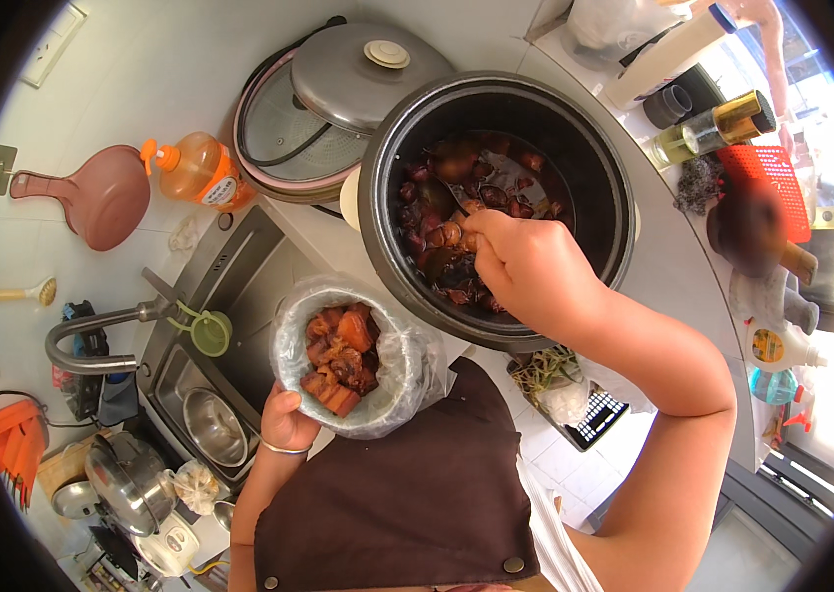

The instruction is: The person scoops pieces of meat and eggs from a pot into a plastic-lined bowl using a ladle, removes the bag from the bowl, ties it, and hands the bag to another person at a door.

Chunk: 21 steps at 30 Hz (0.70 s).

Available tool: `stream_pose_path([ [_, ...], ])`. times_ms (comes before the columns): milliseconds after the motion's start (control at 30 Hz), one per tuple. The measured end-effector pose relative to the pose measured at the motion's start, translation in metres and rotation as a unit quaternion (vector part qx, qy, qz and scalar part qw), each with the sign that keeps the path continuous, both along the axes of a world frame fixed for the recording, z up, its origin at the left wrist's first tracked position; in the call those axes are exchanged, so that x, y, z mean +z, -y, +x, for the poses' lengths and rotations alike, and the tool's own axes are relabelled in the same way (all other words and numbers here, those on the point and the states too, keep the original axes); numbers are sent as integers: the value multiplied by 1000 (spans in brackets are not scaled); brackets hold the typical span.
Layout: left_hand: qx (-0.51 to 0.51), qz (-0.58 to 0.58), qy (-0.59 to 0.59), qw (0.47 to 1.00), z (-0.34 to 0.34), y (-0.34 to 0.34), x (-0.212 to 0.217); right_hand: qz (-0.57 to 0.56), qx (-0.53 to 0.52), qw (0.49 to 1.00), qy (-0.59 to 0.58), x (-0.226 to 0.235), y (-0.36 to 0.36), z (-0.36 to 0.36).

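At the far left a pink flat-bottomed pan [106, 197] hangs on the white wall, with an orange pump bottle [198, 170] beside it above the steel sink [202, 395]; the left hand [287, 422] cups from below a round bowl lined with a clear plastic bag [350, 357], its grip closed on the bowl's underside, the bowl held over the edge of the surface and heaped with brown braised meat chunks; the bag's loose rim could slip inward, or the bowl tip toward the sink, should the hold slacken; to the right, the right hand [525, 261] is inside the large black inner pot [496, 202], its grip closed on a dark spoon [458, 200]; the spoon's long axis runs from the hand up-left, bowl end pointing into the stew; a piece might drop between pot and bowl.
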<state>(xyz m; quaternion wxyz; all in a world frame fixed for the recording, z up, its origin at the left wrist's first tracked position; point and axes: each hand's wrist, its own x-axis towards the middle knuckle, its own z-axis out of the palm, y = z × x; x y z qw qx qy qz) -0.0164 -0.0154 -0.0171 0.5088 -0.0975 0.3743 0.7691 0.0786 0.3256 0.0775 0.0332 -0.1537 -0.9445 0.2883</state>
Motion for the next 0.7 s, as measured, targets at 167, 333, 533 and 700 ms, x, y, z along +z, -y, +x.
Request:
stream_pose_path([
  [167,-6,6,7,1000,1,1,-1,48,27,996,-72,-6,1,-1],
  [333,-1,3,0,1000,2,1,0,197,154,968,-7,3,18,4],
  [533,0,15,3,1000,2,5,-1,185,169,967,39,-19,30,-10],
  [700,-7,13,10,1000,1,13,-3,-76,-6,997,-34,-12,12,-7],
])
